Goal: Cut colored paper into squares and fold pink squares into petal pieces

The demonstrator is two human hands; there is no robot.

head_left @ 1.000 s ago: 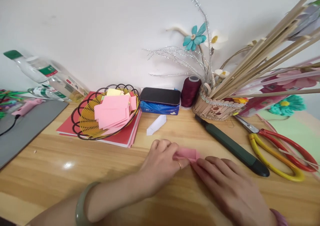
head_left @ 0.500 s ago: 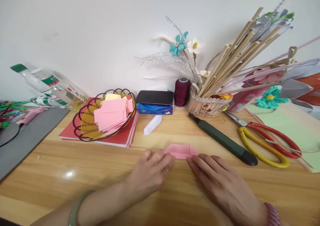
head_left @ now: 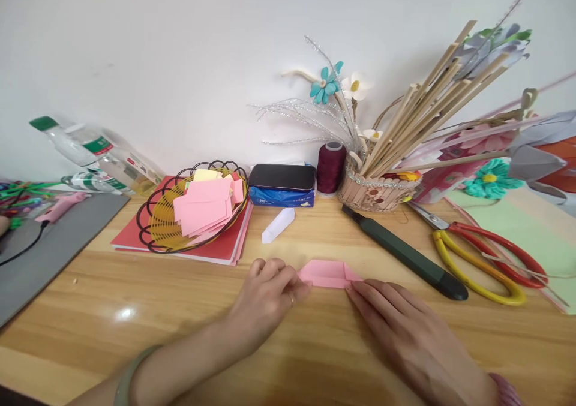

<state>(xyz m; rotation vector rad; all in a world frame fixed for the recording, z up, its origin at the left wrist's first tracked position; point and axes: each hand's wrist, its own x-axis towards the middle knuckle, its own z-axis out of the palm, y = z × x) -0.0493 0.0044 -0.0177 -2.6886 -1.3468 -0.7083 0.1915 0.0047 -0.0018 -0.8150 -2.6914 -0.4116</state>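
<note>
Head view: a small folded pink paper (head_left: 327, 273) lies flat on the wooden table (head_left: 135, 310), near the middle and just in front of the person. The left hand (head_left: 265, 295) presses fingertips against the paper's left end, fingers curled and bunched, a ring on one finger and a pale green bangle (head_left: 128, 373) on the wrist. The right hand (head_left: 405, 328) lies palm-down with fingers stretched toward the paper's right corner, its fingertips touching or just meeting the folded flap there. Neither hand grips anything; both only press on the paper.

As a judgement: the paper is light and held only at its ends, so uneven pressure from one hand could let it slide or skew on the smooth wood, and a crease could set crooked. The flap at the right corner could also spring open if the fingertips ease off.

Beyond the paper lies a white folded paper piece (head_left: 278, 225). Further back stand a wire basket (head_left: 155, 214) of pink slips on red card, a phone (head_left: 282, 177) on a blue tissue pack, a maroon thread spool (head_left: 330, 167) and a stick basket (head_left: 375, 193) holding wooden sticks. To the right lie a dark utility knife (head_left: 405, 253) and red-and-yellow scissors (head_left: 481, 256).
</note>
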